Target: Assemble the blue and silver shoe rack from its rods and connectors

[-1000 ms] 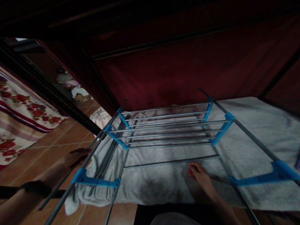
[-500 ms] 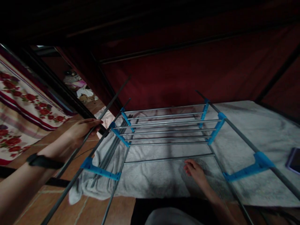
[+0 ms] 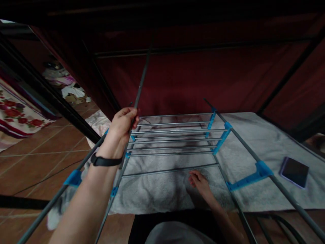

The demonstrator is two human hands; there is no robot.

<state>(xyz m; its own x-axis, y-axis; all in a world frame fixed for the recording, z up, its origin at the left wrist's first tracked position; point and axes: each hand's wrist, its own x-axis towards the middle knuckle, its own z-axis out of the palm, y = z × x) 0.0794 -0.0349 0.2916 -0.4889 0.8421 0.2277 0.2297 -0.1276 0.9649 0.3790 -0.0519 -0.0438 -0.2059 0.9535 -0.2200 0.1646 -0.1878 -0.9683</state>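
Note:
My left hand [image 3: 124,122], with a black band on its wrist, is closed around a long grey metal rod [image 3: 142,81]. That rod slants up toward the dark red panel, above the left side of a rack frame. The rack [image 3: 170,173] has grey tubes joined by blue plastic brackets [image 3: 250,176], with several thin crossbars between its two sides. My forearm covers part of the rack's left side. Just below the nearest crossbar is my right hand [image 3: 200,184], its fingers loosely bent and nothing visible in them.
Under the rack lies a light grey blanket [image 3: 157,200] on brown floor tiles [image 3: 63,142]. A phone [image 3: 296,172] rests on its right part. Behind stands a dark red panel [image 3: 177,81]. Floral fabric [image 3: 15,112] hangs at the left, near piled cloths [image 3: 59,78].
My left hand has moved right with the rod, from outside the rack's left side to over it, and the rod stands steeper. The view has turned left to right, showing more phone.

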